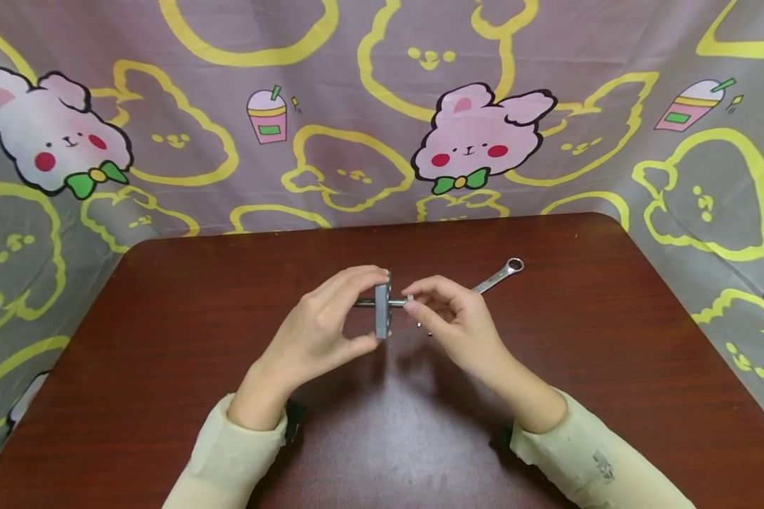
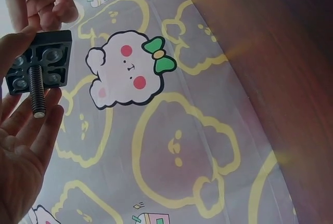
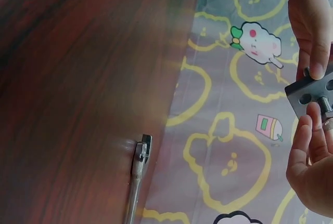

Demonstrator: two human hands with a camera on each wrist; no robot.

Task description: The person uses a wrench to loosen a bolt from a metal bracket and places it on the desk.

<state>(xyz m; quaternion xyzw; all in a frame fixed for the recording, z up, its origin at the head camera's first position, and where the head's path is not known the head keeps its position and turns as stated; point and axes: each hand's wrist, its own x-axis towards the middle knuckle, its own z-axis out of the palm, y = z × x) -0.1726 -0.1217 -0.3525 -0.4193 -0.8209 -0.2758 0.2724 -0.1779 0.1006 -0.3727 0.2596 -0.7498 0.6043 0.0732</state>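
My left hand (image 1: 315, 329) grips a grey square plate (image 1: 382, 312) with holes by its top and bottom edges, thumb below and fingers above. A threaded bolt (image 2: 37, 91) passes through the plate's middle and sticks out on both sides. In the left wrist view the plate's ribbed face shows, with round recesses near its corners. My right hand (image 1: 461, 322) pinches the bolt's right end between thumb and forefinger; a hex-shaped piece (image 3: 328, 114) there is partly hidden by the fingers. Both hands hold these parts above the table.
A combination wrench (image 1: 499, 276) lies on the dark wooden table (image 1: 229, 283) behind my right hand, its near end hidden. A few tiny shiny pieces (image 1: 419, 326) show beside the right thumb, too small to tell. A patterned curtain (image 1: 356, 92) hangs round the table's back and sides.
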